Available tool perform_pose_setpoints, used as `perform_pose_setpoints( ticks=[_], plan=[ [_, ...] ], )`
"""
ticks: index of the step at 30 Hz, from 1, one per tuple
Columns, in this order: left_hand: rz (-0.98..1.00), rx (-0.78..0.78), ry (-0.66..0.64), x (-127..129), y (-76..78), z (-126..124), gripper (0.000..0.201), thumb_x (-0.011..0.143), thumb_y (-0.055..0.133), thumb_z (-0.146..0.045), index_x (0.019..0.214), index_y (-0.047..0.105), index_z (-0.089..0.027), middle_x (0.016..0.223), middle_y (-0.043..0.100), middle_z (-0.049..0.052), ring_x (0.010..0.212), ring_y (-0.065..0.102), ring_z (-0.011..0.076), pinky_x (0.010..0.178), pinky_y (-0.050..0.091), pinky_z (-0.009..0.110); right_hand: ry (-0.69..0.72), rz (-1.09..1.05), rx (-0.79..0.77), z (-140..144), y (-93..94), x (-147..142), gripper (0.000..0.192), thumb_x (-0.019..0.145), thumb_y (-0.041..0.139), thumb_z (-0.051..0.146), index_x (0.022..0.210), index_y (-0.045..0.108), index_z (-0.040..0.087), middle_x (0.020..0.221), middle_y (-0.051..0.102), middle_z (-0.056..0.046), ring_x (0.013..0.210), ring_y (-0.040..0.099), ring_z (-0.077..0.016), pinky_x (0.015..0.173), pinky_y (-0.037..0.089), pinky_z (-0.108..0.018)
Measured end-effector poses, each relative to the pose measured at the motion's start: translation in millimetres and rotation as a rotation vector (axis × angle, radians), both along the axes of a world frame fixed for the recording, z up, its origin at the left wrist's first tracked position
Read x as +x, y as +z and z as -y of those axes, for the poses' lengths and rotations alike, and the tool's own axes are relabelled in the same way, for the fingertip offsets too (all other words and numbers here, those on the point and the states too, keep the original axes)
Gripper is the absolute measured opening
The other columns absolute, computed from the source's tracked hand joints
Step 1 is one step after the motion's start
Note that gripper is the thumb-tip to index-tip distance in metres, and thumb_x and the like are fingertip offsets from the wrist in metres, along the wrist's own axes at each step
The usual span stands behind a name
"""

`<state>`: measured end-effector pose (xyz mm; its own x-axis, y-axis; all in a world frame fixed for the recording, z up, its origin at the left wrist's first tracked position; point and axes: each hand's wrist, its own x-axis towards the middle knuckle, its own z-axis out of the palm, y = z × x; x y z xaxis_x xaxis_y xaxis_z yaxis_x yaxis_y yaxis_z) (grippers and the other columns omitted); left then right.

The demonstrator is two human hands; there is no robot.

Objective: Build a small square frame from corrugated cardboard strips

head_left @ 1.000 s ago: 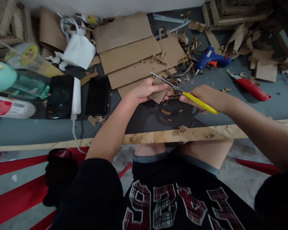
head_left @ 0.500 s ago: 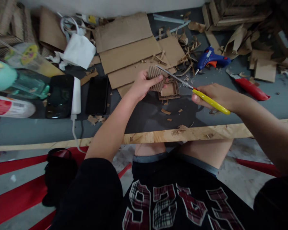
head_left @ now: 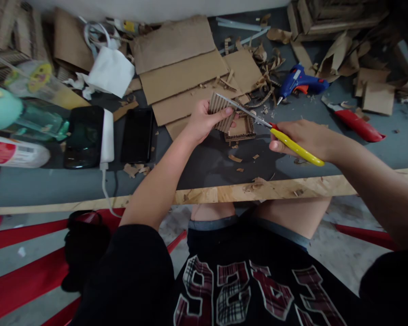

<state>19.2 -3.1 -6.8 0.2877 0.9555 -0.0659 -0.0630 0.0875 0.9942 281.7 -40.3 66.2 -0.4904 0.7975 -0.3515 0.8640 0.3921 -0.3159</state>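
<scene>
My left hand [head_left: 202, 121] grips a small ribbed piece of corrugated cardboard [head_left: 219, 107] above the grey table [head_left: 204, 170]. My right hand [head_left: 302, 137] holds yellow-handled scissors [head_left: 279, 136]; their metal blades reach left and touch the top edge of the ribbed piece. Just below the blades a small square cardboard frame [head_left: 240, 129] lies flat on the table.
Flat cardboard sheets [head_left: 180, 72] lie behind my hands. A blue glue gun [head_left: 301, 81] and a red-handled cutter [head_left: 355, 122] are at the right. Two dark phones [head_left: 138, 136] and a white power bank [head_left: 108, 136] sit at the left, with bottles and scraps around.
My left hand lifted the ribbed piece up off the square frame. The scissors drew back to the right, then moved left again until the blades reached the piece's top edge.
</scene>
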Motion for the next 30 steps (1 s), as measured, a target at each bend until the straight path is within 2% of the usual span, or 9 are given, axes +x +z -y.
perform_pose_setpoints(
  ticks=[3, 10, 14, 20, 25, 30],
  plan=[
    [0.004, 0.012, 0.007, 1.7, 0.2, 0.5, 0.056, 0.076, 0.075, -0.061, 0.102, 0.06, -0.014, 0.098, 0.07, 0.013, 0.119, 0.066, 0.0366, 0.095, 0.058, 0.053, 0.003, 0.09, -0.014, 0.5, 4.3, -1.5, 0.083, 0.076, 0.009, 0.095, 0.087, 0.051, 0.025, 0.084, 0.061, -0.01, 0.074, 0.057, -0.0261, 0.063, 0.036, -0.035],
    [-0.013, 0.034, 0.002, -1.5, 3.7, 1.4, 0.055, 0.076, 0.075, -0.063, 0.099, 0.062, -0.015, 0.095, 0.072, 0.01, 0.114, 0.069, 0.0337, 0.093, 0.06, 0.049, -0.006, 0.109, -0.013, 3.4, 9.9, -4.3, 0.082, 0.077, 0.012, 0.094, 0.09, 0.051, 0.024, 0.09, 0.062, -0.016, 0.079, 0.059, -0.0316, 0.061, 0.033, -0.037],
    [0.005, 0.056, -0.005, -3.6, 4.7, 1.1, 0.055, 0.072, 0.077, -0.064, 0.095, 0.062, -0.016, 0.092, 0.072, 0.009, 0.111, 0.07, 0.0322, 0.094, 0.06, 0.048, -0.017, 0.067, -0.061, 4.2, 11.5, -7.6, 0.082, 0.074, 0.013, 0.096, 0.088, 0.05, 0.025, 0.088, 0.061, -0.012, 0.075, 0.056, -0.0274, 0.063, 0.033, -0.036],
    [-0.001, 0.101, -0.018, -3.8, -1.9, -1.6, 0.061, 0.07, 0.077, -0.068, 0.095, 0.064, -0.015, 0.085, 0.072, 0.008, 0.104, 0.073, 0.0315, 0.089, 0.062, 0.047, -0.03, 0.154, -0.018, 6.2, 12.8, -10.4, 0.079, 0.076, 0.01, 0.095, 0.082, 0.043, 0.023, 0.078, 0.055, -0.009, 0.064, 0.043, -0.0192, 0.061, 0.025, -0.032],
    [0.003, 0.122, -0.029, -4.5, -4.8, -3.0, 0.066, 0.066, 0.077, -0.073, 0.094, 0.065, -0.014, 0.083, 0.072, 0.008, 0.093, 0.075, 0.029, 0.085, 0.063, 0.046, 0.017, 0.103, 0.0, 6.0, 7.6, -8.9, 0.078, 0.079, 0.005, 0.093, 0.076, 0.041, 0.024, 0.068, 0.05, -0.005, 0.059, 0.039, -0.0171, 0.061, 0.025, -0.031],
    [0.008, 0.112, -0.031, -5.4, -4.0, -2.8, 0.064, 0.066, 0.078, -0.072, 0.094, 0.065, -0.015, 0.083, 0.072, 0.007, 0.092, 0.075, 0.0279, 0.085, 0.063, 0.045, 0.024, 0.135, 0.021, 3.7, 8.1, -11.2, 0.079, 0.079, 0.004, 0.093, 0.075, 0.041, 0.023, 0.065, 0.047, -0.004, 0.058, 0.034, -0.0152, 0.061, 0.023, -0.031]
  ],
)
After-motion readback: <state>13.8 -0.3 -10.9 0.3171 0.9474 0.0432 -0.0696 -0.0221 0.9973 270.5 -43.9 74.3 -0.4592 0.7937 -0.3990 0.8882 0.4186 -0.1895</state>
